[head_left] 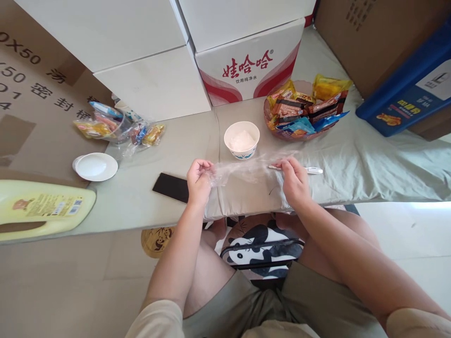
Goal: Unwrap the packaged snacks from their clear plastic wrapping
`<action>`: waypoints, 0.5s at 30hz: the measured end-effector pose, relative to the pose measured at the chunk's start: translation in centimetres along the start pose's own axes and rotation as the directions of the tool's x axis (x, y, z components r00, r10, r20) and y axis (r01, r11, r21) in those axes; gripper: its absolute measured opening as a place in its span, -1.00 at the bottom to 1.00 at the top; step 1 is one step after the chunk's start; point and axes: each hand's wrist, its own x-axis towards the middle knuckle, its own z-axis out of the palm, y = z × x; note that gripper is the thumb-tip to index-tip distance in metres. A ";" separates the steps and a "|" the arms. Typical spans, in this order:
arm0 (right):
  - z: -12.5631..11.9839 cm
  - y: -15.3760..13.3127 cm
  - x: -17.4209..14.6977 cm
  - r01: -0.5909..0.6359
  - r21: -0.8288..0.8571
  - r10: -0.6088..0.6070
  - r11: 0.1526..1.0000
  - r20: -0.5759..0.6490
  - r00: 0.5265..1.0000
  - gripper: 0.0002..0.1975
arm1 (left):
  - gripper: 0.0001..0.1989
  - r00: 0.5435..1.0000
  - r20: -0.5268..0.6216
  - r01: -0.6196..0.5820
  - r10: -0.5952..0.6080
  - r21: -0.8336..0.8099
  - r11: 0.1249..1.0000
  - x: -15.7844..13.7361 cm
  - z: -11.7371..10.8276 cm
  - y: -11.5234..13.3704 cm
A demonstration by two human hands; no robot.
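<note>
A sheet of clear, crinkled plastic film (243, 169) is stretched sideways above the cloth, just in front of a white paper bowl (241, 149). My left hand (200, 180) pinches its left end, fingers closed. The right end is gripped by my right hand (293, 180), also closed. A slim white tool (314, 170), perhaps a utility knife, shows on both sides of my right hand's fingers; I cannot tell whether it is held or lies behind them. Something white and translucent (242, 140) fills part of the bowl. Beside my left hand lies a black phone (172, 188).
Snack packets fill a pinkish basket (303, 131) at the back right. On the left are a white dish (96, 166), a clear cup of snacks (120, 129) and a yellow jug (45, 206). White boxes (151, 84) line the back; a blue container (405, 89) leans at right.
</note>
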 end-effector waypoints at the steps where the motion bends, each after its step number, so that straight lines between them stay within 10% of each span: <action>1: 0.1 0.2 0.1 -0.016 0.045 0.016 0.999 -0.008 1.000 -0.74 | -0.83 1.000 0.013 0.027 -0.026 -0.005 1.000 0.1 -0.1 0.1; 5: 0.3 0.8 0.4 -0.103 0.226 0.116 0.969 -0.045 0.992 -0.74 | -0.71 0.974 0.215 0.054 -0.075 0.102 0.993 0.0 -0.6 0.5; 10: 0.1 0.7 0.6 -0.076 0.171 0.090 0.982 -0.078 0.993 -0.74 | -0.33 0.825 0.564 -0.218 0.037 0.258 0.941 -0.8 -1.1 0.5; 15: -0.3 1.0 0.6 0.000 0.118 0.014 0.993 -0.116 0.993 -0.74 | -0.63 0.875 0.338 -0.429 0.347 0.210 0.879 -0.8 -1.1 0.3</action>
